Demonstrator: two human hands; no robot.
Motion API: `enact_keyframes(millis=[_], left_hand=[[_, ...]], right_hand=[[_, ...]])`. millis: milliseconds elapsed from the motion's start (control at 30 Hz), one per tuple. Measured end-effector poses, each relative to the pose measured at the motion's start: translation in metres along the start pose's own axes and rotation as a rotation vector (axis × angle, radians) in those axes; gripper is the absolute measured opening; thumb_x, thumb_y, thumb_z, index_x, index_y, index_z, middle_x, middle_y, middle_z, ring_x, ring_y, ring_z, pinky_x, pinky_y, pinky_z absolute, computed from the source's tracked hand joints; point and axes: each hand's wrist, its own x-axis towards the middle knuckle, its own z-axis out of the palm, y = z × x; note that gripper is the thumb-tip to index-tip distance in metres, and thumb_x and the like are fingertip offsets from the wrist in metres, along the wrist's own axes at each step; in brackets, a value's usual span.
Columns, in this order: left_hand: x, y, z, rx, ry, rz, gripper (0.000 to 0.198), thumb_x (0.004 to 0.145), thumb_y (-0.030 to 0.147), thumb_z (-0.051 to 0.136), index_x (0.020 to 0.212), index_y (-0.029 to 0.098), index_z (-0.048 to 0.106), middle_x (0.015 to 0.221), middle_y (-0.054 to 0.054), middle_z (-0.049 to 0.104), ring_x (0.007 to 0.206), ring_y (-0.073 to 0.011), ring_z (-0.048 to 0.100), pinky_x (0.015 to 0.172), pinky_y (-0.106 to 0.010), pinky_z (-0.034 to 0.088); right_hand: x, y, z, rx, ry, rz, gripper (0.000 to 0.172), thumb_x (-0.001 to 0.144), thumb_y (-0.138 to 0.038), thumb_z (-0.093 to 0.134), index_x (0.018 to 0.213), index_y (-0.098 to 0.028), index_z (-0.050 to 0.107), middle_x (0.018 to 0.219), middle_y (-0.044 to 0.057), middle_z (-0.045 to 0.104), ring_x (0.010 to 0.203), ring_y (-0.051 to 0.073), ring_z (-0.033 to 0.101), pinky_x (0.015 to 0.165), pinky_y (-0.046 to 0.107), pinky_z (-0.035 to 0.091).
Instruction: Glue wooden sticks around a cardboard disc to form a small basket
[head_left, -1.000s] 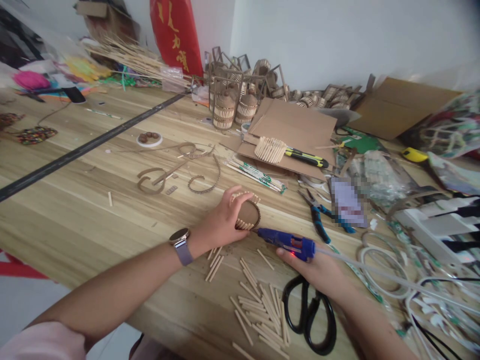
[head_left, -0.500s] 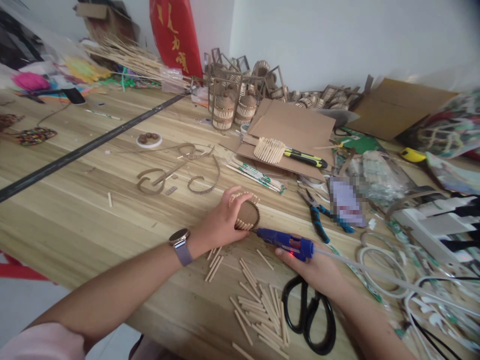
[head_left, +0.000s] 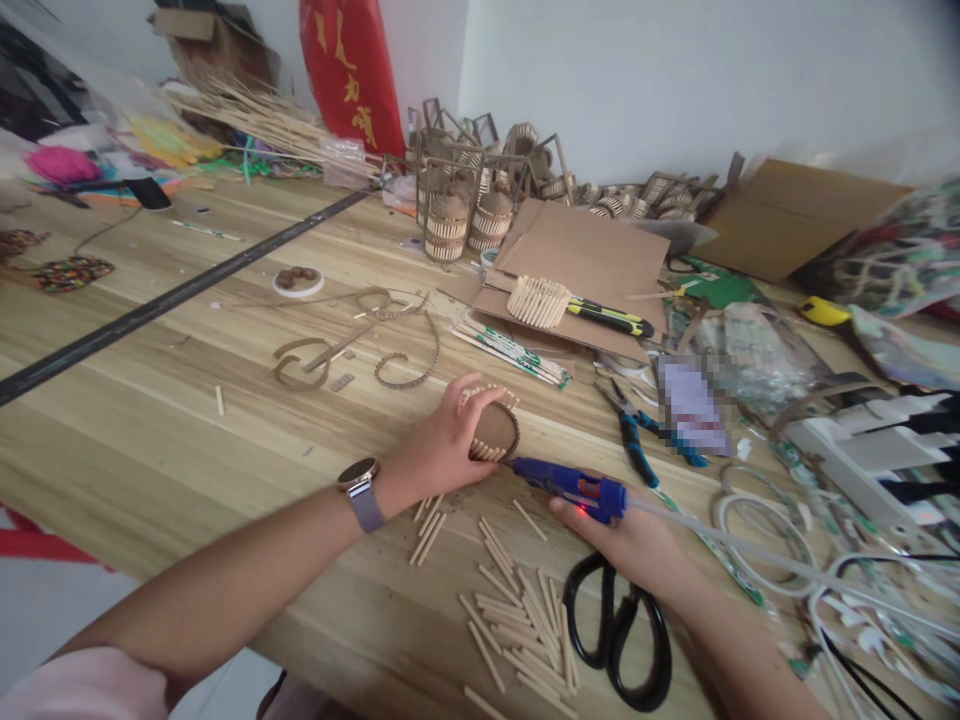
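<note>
My left hand is closed around a small round basket-like piece of brown card, edged with short wooden sticks. Its fingers curl over the far rim, with the thumb at the near side. In my right hand is a blue glue gun, a red light glowing on it and a pale glue stick running out of its back. The gun's nozzle meets or nearly meets the piece's lower right edge; I cannot tell which. Short wooden sticks lie loose in front of the hands, beside black-handled scissors.
Blue-handled pliers lie right of the hands, near tangled cords and a white power strip. Behind are cardboard with a utility knife, finished stick lanterns and curled brown strips.
Almost nothing differs. Both hands keep their places, with the glue gun's tip still at the edge of the round piece.
</note>
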Motion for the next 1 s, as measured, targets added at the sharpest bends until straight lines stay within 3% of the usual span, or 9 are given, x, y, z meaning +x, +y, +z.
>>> enact_keyframes(millis=[433, 700, 1000], left_hand=[[0.0004, 0.0008, -0.0007, 0.018, -0.008, 0.000, 0.092, 0.064, 0.010, 0.081, 0.139, 0.027, 0.030, 0.146, -0.017, 0.029, 0.139, -0.0367, 0.037, 0.113, -0.059, 0.037], [0.0012, 0.0017, -0.0010, 0.023, -0.008, -0.002, 0.090, 0.064, 0.010, 0.081, 0.138, 0.025, 0.032, 0.145, -0.018, 0.029, 0.138, -0.0373, 0.038, 0.112, -0.058, 0.038], [0.0013, 0.0008, -0.0006, 0.014, -0.003, -0.001, 0.090, 0.064, 0.012, 0.082, 0.138, 0.024, 0.033, 0.144, -0.018, 0.031, 0.137, -0.0369, 0.038, 0.111, -0.058, 0.039]], right_hand=[[-0.0001, -0.0042, -0.0011, -0.001, -0.017, -0.008, 0.033, 0.078, -0.055, 0.056, 0.069, -0.025, 0.067, 0.069, 0.005, 0.073, 0.065, 0.026, 0.069, 0.063, 0.035, 0.055], [0.0005, -0.0009, 0.0014, -0.015, -0.027, -0.023, 0.036, 0.080, -0.053, 0.054, 0.077, -0.022, 0.070, 0.077, 0.008, 0.076, 0.071, 0.027, 0.071, 0.066, 0.036, 0.057], [0.0002, -0.0013, -0.0001, 0.076, 0.053, 0.036, 0.031, 0.076, -0.051, 0.061, 0.078, -0.022, 0.072, 0.077, 0.006, 0.076, 0.071, 0.026, 0.071, 0.065, 0.033, 0.056]])
